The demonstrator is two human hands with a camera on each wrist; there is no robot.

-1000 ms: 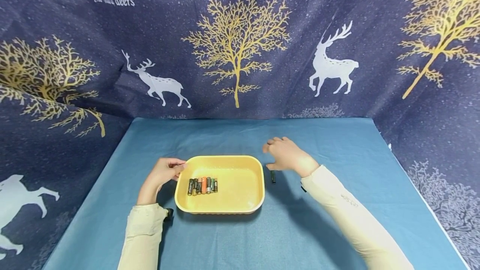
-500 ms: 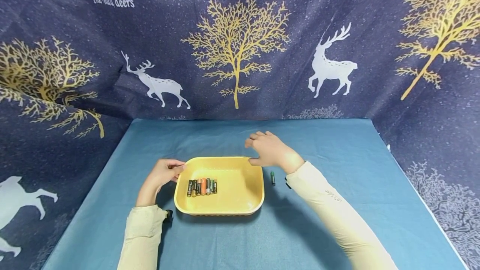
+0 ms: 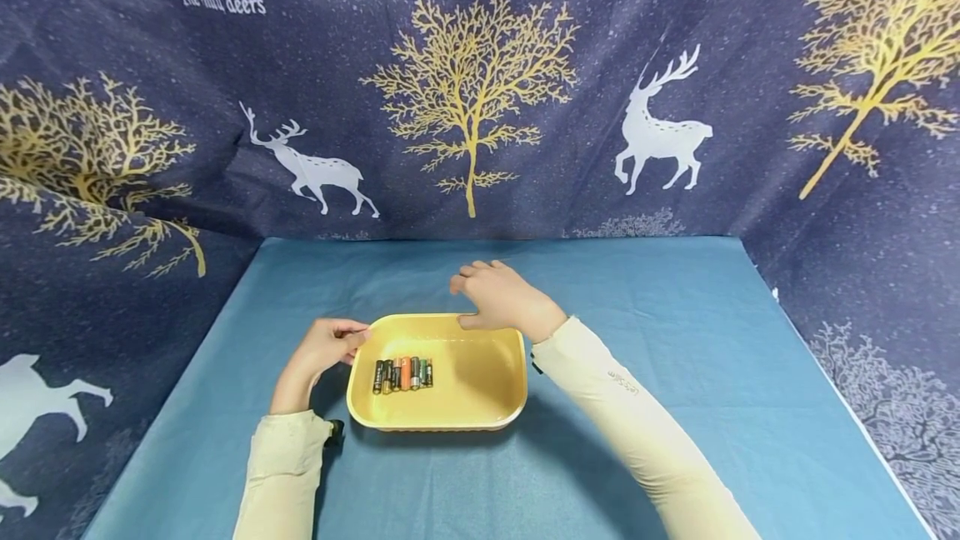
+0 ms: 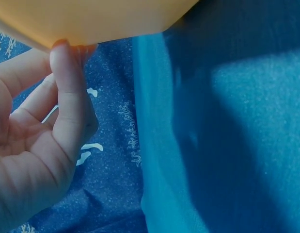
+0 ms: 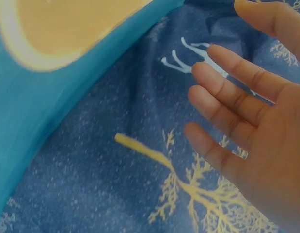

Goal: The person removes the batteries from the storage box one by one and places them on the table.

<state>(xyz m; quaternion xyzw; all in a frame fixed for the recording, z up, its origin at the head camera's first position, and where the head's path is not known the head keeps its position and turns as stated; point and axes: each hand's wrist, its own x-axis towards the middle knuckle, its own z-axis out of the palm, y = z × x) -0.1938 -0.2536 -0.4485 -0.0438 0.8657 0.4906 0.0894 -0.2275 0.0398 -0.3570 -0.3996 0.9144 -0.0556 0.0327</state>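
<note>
"On the blue cloth (image 3: 420, 482), what does the head view show?"

"A yellow tray (image 3: 476, 394), and inside it, towards the left end, a row of batteries (image 3: 405, 374) lying side by side; one is orange, the rest mostly dark; their labels are too small to read."

"And the hands?"

"The left hand (image 3: 322, 348) pinches the tray's left rim, some of its fingers hidden; the right hand (image 3: 501, 297) has its fingers spread and a little bent, covering part of the far rim; whether it touches there, I cannot tell from this view."

"From the left wrist?"

"The tray runs out of the top edge, its batteries out of sight; fingers grip the rim, some tips hidden behind it; deep shadow swallows much of the cloth."

"From the right wrist?"

"Just a blurred corner of the tray, cut off at upper left; the hand, cropped by the right edge, is empty, its fingers loosely extended with gaps between; behind it hangs a printed curtain (image 5: 101, 179)."
</note>
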